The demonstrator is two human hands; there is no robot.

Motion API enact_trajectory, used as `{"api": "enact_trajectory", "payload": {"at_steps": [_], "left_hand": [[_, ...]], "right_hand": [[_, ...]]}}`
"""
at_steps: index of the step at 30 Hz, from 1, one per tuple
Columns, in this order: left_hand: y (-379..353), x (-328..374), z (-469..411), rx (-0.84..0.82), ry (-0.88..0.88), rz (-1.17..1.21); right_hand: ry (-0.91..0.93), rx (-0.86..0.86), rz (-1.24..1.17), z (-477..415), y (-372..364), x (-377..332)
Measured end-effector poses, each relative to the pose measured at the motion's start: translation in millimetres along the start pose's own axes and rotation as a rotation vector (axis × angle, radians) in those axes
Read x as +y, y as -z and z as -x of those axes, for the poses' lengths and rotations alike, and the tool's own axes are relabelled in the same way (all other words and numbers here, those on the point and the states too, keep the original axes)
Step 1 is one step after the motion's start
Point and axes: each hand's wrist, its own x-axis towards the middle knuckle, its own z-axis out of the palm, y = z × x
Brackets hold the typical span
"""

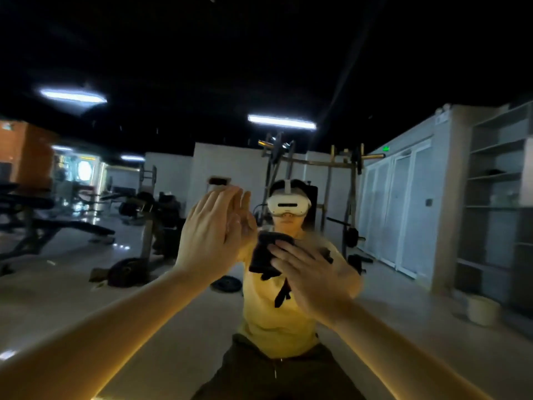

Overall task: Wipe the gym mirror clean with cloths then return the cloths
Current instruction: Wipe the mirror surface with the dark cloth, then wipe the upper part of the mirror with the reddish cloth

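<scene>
Dark cloth (pixel 264 256) flat on the mirror (pixel 138 298), wiping under way

Right hand (pixel 310 274) makes no closed grip: its fingers are straight and spread, pressing the cloth to the mirror at centre frame, loose ends dangling. Left hand (pixel 212 232), centre-left, is raised flat, fingers together, holding nothing. Both arms reach forward. Wiping seems mid-course; returning the cloths remains.

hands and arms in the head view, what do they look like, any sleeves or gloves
Both bare: no gloves on the left hand or the right hand, and no sleeve, watch or band shows up to the frame edge. The right hand is blurred.
</scene>
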Motion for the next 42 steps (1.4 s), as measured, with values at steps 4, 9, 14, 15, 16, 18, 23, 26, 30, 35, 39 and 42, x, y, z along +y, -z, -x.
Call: {"api": "enact_trajectory", "payload": {"at_steps": [4,9,14,15,16,18,23,26,30,35,39,42], "left_hand": [[-25.7,43.2,24.4,-0.214,-0.025,0.188],[-69.2,119.0,64.8,-0.433,-0.012,0.427],[-95.0,195.0,111.9,-0.92,0.454,1.128],[-100.9,210.0,122.0,-0.969,0.532,1.201],[-105.9,226.4,132.6,-1.004,0.617,1.247],[-114.4,258.4,154.7,-1.054,0.729,1.286],[-133.5,332.9,208.5,-1.371,0.788,1.32],[-150.2,374.6,246.3,-1.506,0.819,1.265],[-173.1,419.4,300.8,-1.667,0.855,1.198],[-198.1,458.3,404.9,-1.757,0.914,1.079],[-209.5,487.9,473.4,-1.823,1.05,0.996],[-224.5,500.5,509.8,-1.814,1.024,0.953]], "right_hand": [[-0.598,0.013,-0.565,76.6,46.3,0.7],[-1.558,0.227,-1.446,135.7,120.1,16.2],[-1.74,0.305,-1.565,207.6,183.4,-4.8],[-1.769,0.315,-1.56,219.6,196.0,-9.2],[-1.802,0.333,-1.555,231.1,208.1,-13.3],[-1.865,0.352,-1.519,254.7,229.9,-19.8],[-2.054,0.29,-1.306,329.3,280.4,-28.8],[-2.094,-0.093,-1.134,378.3,300.9,-37.9],[-2.18,-0.573,-0.83,456.0,307.8,-54.5],[-2.398,-0.669,-0.693,551.2,305.9,-87.0],[-2.534,-0.669,-0.682,613.3,303.9,-98.9],[-2.56,-0.687,-0.606,651.0,291.2,-114.7]]}}
